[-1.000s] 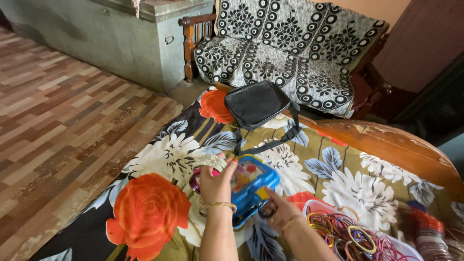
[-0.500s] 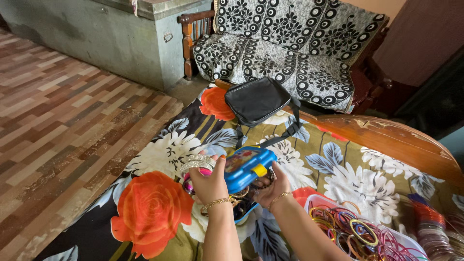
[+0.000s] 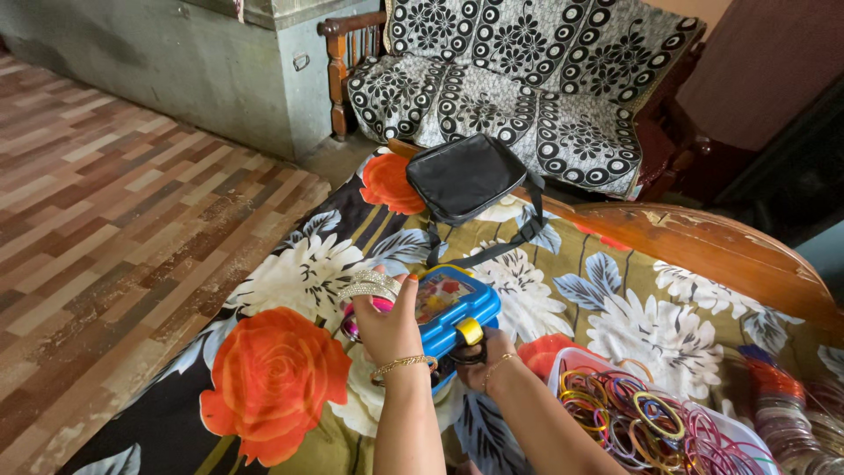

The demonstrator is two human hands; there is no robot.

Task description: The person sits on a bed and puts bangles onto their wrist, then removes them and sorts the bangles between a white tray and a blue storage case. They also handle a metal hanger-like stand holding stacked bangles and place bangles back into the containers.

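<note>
1. A black bag point(image 3: 463, 176) lay at upper centre on the flowered bedsheet point(image 3: 290, 387), and a tray of bangles point(image 3: 646, 422) sat at lower right.
2. The blue box point(image 3: 457, 314) stood tilted at centre frame.
3. The left hand point(image 3: 387, 327) gripped the box's left side, fingers curled, also clutching silver bangles point(image 3: 369, 286).
4. The right hand point(image 3: 482, 361) gripped the box's underside, partly hidden.

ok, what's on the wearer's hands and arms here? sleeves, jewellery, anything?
Both forearms are bare, no sleeves in view, no gloves. The left hand has a thin gold beaded bracelet at the wrist and an orange-painted thumbnail. The right hand wears a thin gold bangle at the wrist. Whether there are rings cannot be told.
</note>
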